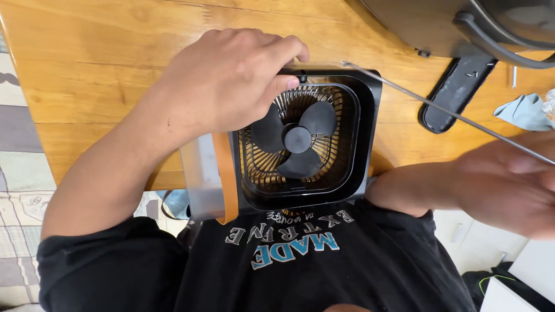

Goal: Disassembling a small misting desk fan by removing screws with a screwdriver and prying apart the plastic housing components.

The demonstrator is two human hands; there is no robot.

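Fan (298, 141), the small square black one, sits braced between the wooden table (87, 63) edge and my belly. My left hand (231, 78) is clamped over its top corner; rigid plastic frame, probably light, the grille looks flimsy. My right hand (509, 185) pinches a thin metal rod (439, 107), I think.

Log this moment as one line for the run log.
left hand: gripping top edge of black fan housing | right hand: holding thin metal rod | surface: wooden table

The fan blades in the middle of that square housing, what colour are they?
The fan blades are dark grey, nearly black; the head view shows them.
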